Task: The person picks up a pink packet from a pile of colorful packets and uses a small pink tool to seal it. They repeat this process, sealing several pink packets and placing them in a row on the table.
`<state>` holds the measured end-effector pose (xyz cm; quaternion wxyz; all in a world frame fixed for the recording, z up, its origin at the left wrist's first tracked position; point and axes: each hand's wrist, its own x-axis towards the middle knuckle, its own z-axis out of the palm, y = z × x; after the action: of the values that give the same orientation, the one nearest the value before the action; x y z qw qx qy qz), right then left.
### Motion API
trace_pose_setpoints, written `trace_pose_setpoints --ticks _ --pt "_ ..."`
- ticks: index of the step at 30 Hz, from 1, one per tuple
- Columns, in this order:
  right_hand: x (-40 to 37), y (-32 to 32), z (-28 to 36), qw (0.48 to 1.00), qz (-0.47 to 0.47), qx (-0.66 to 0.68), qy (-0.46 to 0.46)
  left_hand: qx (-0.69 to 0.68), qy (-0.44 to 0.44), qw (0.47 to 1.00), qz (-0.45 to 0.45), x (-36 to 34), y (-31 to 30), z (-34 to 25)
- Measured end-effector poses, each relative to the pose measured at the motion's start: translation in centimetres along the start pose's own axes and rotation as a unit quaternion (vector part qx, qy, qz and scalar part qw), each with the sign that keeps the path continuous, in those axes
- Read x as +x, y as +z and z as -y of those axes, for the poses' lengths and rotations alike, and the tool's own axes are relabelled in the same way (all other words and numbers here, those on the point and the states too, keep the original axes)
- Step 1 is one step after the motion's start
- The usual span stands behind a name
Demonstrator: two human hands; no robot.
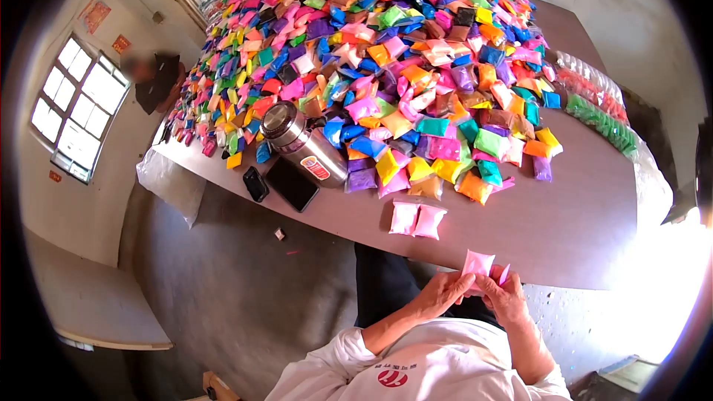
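Observation:
Close to my body, just off the table's front edge, both hands meet around small pink packets. My left hand (443, 293) pinches a light pink packet (478, 261) at its lower end. Closed on the same packet from the other side is my right hand (503, 298), and a second, brighter pink packet (504, 275) sticks up by its fingers. Two pink packets (415, 220) lie side by side on the table in front of my hands. Behind them rises a big heap of small multicoloured packets (416, 74).
A steel thermos (316, 154), a black smartphone (292, 184) and a smaller black device (255, 184) stand or lie at the table's (549, 230) left front. Bags of red and green pieces (601, 122) line the right edge. Another person (157, 82) is at the far left.

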<state>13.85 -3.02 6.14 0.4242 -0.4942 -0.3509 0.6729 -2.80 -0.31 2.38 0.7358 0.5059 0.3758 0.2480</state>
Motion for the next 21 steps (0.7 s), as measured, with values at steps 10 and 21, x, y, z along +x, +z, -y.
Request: trace_pose_setpoints --ticks 10,21 --pt "-0.6 -0.4 -2.7 0.995 -0.020 0.083 0.046 0.014 0.018 0.999 -0.041 1.0 0.5 0.7" --pt "-1.5 0.2 -4.3 0.979 -0.087 0.163 0.088 -0.077 -0.020 0.997 0.008 0.7 1.0 1.6"
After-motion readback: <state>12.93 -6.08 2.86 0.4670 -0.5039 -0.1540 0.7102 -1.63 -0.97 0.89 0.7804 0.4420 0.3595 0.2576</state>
